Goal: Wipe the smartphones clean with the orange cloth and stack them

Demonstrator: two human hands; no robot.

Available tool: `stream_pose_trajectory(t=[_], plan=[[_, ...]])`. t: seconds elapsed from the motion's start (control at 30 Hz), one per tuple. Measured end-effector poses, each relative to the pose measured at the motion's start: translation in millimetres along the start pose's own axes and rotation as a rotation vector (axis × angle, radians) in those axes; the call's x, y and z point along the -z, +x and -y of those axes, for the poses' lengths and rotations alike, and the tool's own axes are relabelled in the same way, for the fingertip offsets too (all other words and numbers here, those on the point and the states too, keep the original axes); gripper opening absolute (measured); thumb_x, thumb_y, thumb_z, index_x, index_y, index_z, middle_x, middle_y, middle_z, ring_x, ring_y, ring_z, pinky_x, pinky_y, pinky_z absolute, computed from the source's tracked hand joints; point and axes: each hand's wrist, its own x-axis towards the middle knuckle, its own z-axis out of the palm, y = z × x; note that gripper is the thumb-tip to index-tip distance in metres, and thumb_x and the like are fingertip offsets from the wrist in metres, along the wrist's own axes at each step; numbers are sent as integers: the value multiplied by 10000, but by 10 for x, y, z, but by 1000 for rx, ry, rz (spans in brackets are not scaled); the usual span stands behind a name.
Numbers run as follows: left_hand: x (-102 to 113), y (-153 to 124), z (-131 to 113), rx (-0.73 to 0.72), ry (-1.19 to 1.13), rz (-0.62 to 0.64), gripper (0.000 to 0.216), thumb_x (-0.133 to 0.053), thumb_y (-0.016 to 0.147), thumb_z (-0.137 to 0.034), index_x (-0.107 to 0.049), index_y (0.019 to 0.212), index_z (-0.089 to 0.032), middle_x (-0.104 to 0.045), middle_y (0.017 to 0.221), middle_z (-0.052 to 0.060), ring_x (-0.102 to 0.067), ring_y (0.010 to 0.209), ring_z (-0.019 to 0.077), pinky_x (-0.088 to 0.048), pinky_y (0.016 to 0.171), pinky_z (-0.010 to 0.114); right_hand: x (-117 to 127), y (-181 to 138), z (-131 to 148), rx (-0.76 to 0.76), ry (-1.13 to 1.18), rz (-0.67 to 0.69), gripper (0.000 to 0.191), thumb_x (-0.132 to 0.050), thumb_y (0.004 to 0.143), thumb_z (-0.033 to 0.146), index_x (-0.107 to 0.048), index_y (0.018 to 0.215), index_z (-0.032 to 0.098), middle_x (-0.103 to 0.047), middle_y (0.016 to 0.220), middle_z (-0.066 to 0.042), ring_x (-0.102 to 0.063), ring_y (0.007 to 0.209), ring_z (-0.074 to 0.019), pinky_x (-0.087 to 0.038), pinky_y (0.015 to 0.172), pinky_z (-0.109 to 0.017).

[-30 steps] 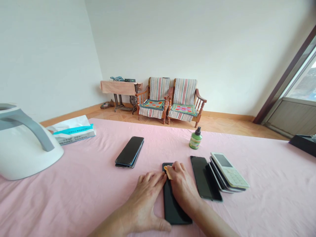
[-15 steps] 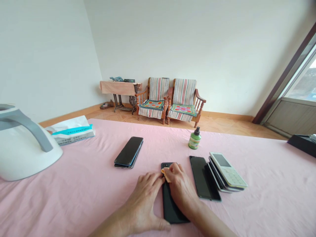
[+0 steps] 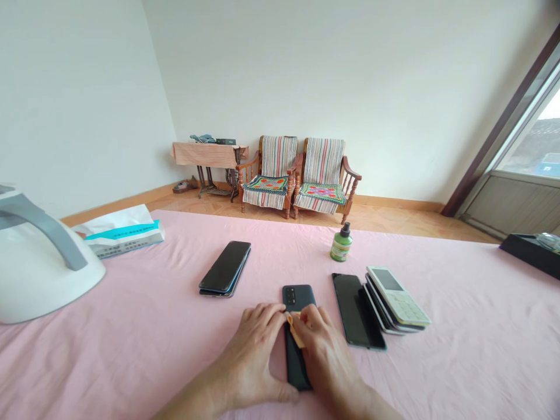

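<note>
A dark smartphone (image 3: 298, 297) lies back side up on the pink cloth, its camera block at the far left corner. My left hand (image 3: 251, 356) steadies it along its left edge, fingertips near the upper side and thumb by the lower corner. In my closed right hand (image 3: 329, 350) is a small folded orange wiping cloth (image 3: 296, 332), pressed against the phone's back. That hand covers much of the phone's right side. Right of it lies another black smartphone (image 3: 356, 309), screen up, beside a stack topped by a white keypad phone (image 3: 398, 296).
Two stacked smartphones (image 3: 225, 268) lie left of centre. A green spray bottle (image 3: 340, 244) stands behind the right-hand phones. At left are a white kettle (image 3: 44, 274) and a tissue pack (image 3: 125, 233); a black tray (image 3: 531, 254) sits far right.
My right hand and the wiping cloth have slid down the phone's back toward me, uncovering more of its camera end. The view has shifted slightly.
</note>
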Motion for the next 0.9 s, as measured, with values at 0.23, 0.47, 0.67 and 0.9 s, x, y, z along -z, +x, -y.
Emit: stream_pose_trajectory(t=[0.23,0.47,0.67,0.9], plan=[[-36,-8,5,17,-14,-33,918,-861,412,-419,-527,1244,-224,-486,1327,116,-421,1215,357,-310,1037,507,-3,-446,3,20,155,-40,231,-524,759,74,-666,851,230,-585,806,-48,-550,731,-190,-415,634,-271],[-49,-58,-67,60,-153,-21,885,-879,455,-317,-526,1251,-163,-492,1279,115,-459,1192,306,-371,1050,435,111,-316,-5,-224,640,-204,289,-481,871,238,-535,595,172,-471,671,-3,-477,617,-126,-341,536,-219],[-115,-86,-153,44,-224,-42,674,-793,560,-176,-566,1195,-161,-459,1328,124,-435,1244,283,-357,1082,405,239,-256,0,-385,803,-194,318,-574,821,413,-648,642,161,-532,682,-12,-498,651,-144,-355,593,-237],[-165,-75,-139,13,-249,-114,560,-704,592,-111,-592,1137,-169,-503,1274,118,-469,1210,276,-376,1063,407,343,-196,22,-634,1192,-181,388,-723,661,525,-659,682,144,-500,560,23,-408,522,-97,-287,494,-209]])
